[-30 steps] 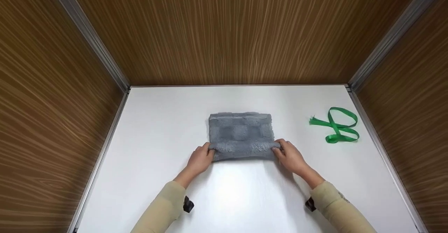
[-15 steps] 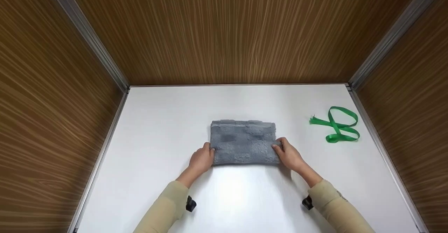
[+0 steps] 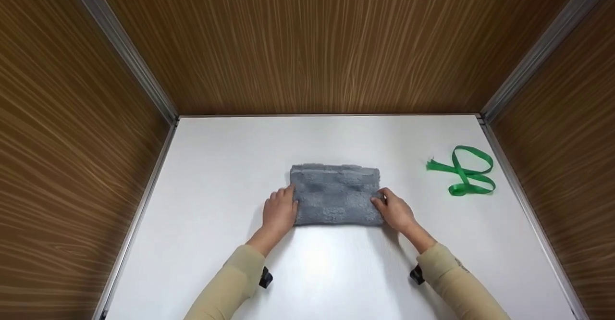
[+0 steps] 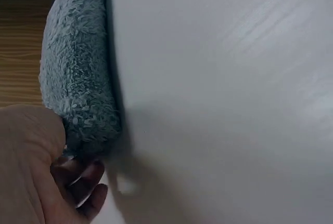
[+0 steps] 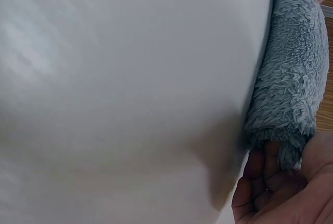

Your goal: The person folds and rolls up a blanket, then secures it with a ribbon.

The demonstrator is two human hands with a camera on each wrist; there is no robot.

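towel (image 3: 335,195) hides both hands' fingertips.

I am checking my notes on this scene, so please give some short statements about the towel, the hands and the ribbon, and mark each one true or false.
1. The grey towel lies folded on the white table. True.
2. The green ribbon lies on top of the towel. False: it lies on the table, apart from the towel, toward the right wall.
3. The left hand is at the towel's left edge and the right hand at its right edge. True.
4. The right hand holds the ribbon. False: its fingers are curled on the towel's right end, as the right wrist view shows.
5. The towel is lifted clear of the table. False: it rests on the table.
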